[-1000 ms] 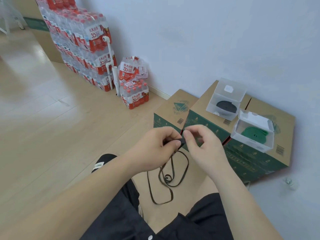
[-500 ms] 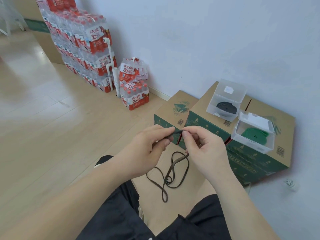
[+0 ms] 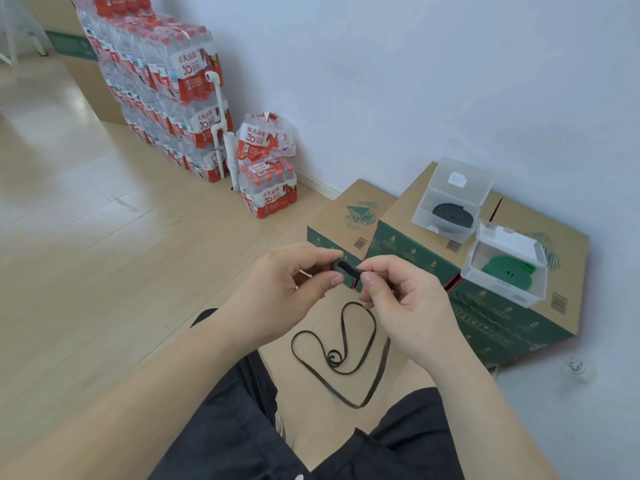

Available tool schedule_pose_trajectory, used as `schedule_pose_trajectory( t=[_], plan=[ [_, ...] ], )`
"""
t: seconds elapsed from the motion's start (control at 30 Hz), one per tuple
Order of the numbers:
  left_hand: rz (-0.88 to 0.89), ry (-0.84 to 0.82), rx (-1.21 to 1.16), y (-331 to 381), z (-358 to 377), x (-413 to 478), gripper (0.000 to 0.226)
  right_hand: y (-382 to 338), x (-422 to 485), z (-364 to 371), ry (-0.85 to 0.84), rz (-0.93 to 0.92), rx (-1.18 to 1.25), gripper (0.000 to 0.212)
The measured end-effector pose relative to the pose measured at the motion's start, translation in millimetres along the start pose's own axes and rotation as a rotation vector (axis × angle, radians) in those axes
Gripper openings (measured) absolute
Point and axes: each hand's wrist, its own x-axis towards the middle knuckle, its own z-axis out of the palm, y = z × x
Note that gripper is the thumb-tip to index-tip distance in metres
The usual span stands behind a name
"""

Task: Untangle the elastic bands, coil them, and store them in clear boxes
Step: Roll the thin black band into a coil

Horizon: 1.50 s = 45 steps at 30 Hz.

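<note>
A long black elastic band [image 3: 346,355] trails in loose loops down to the floor between my knees. Its upper end is folded into a small tight curl, pinched between my left hand [image 3: 280,289] and my right hand [image 3: 405,306], which face each other at chest height. On the cardboard cartons at the right stand two open clear boxes: the far box [image 3: 450,206] holds a coiled black band, the near box [image 3: 505,271] holds a coiled green band.
Three brown-and-green cartons [image 3: 346,216] line the white wall. Stacked packs of bottled water [image 3: 166,88] and a smaller pile [image 3: 266,174] stand at the back left beside a white pipe. Light wooden floor stretches to the left. A small clear object [image 3: 576,367] lies by the cartons.
The band's hanging loops have spread wider on the floor, and the pinched end has been folded into a small curl between my fingertips.
</note>
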Motion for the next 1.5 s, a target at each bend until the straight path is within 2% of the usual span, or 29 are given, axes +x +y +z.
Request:
schedule_pose_trajectory(
  t=[0.1,0.33,0.63,0.8,1.0,1.17,1.27,1.33,1.5],
  plan=[
    [-0.008,-0.005,-0.003,1,1,-1,0.024,0,-1,0,-0.016,0.001,-0.020,0.024],
    [0.014,0.079,0.077,1,6,-2,0.016,-7,-7,2,-0.112,0.045,0.096,0.025],
    [0.191,0.161,0.127,2,7,-5,0.006,-7,-9,3,-0.088,0.043,0.224,0.027],
    [0.326,0.164,0.158,3,9,-7,0.016,-10,-6,0,-0.084,-0.005,0.288,0.011],
    [0.391,0.198,0.270,5,8,-8,0.031,-13,-2,0,-0.188,-0.038,0.259,0.021],
    [0.399,0.282,0.286,2,11,-6,0.025,-16,-1,11,-0.096,-0.073,0.244,0.020],
    [0.497,0.178,0.313,-3,8,-3,0.007,-15,7,7,-0.022,-0.063,0.245,0.024],
    [0.538,0.142,0.338,-3,4,-1,0.010,-17,12,2,-0.049,-0.078,0.193,0.026],
    [0.589,0.260,0.383,2,-2,4,0.036,-29,13,4,-0.087,-0.152,0.122,0.022]
  ],
)
